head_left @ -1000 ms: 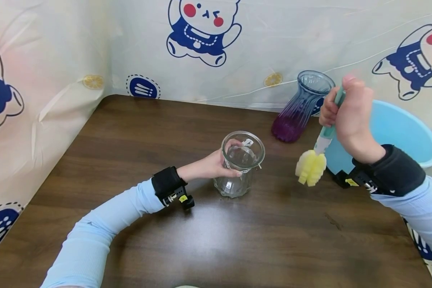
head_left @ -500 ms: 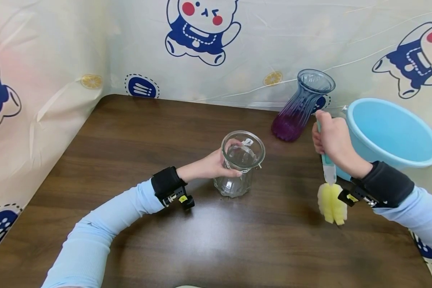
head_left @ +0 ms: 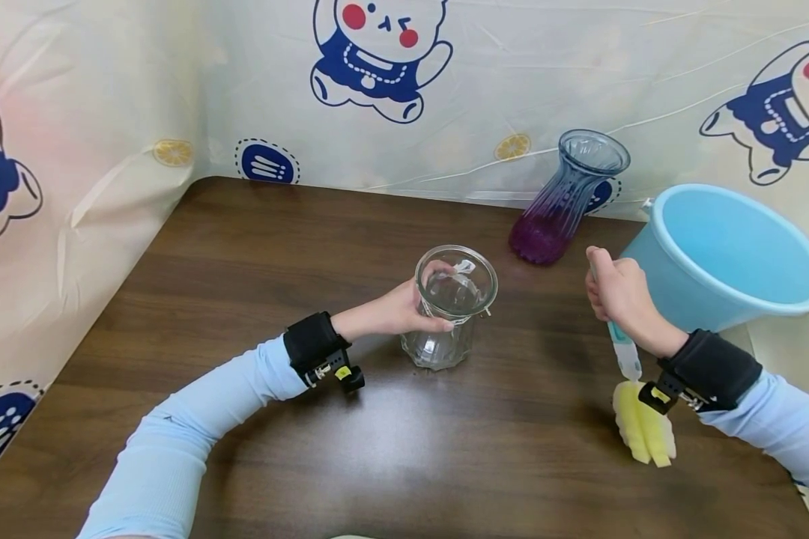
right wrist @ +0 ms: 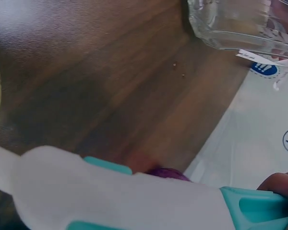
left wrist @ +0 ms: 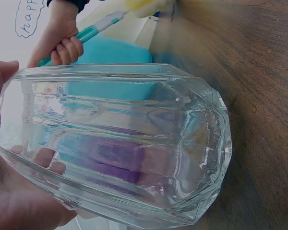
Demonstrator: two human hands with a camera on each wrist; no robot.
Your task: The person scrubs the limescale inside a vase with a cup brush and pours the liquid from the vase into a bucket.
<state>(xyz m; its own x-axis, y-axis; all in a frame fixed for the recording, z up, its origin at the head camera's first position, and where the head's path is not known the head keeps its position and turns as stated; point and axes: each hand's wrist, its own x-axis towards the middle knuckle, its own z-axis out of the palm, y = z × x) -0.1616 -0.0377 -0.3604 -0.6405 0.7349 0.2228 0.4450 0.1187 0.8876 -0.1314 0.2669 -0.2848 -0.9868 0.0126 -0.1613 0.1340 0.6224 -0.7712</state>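
Observation:
My left hand (head_left: 398, 308) grips a clear glass jar (head_left: 438, 346) around its upper part, thumb in front and fingers behind. The jar stands upright near the middle of the table, and a ribbon or string circles its neck. In the left wrist view the faceted glass jar (left wrist: 182, 143) fills most of the picture. At the right, my right hand (head_left: 623, 296) holds a sponge bottle brush by its teal and white handle (head_left: 624, 352). The yellow and white sponge head (head_left: 643, 423) points down and toward the near side; whether it touches the table I cannot tell.
A blue-to-purple glass vase (head_left: 553, 209) stands at the back right of the wooden table (head_left: 310, 247). Beside my right hand is a light blue basin (head_left: 681, 292). A patterned sheet (head_left: 512, 75) hangs behind the table. A pale edge shows at the bottom.
My right hand with the brush has come down and nearer, away from over the blue basin, uncovering more of it. The left hand and the jar have stayed in place.

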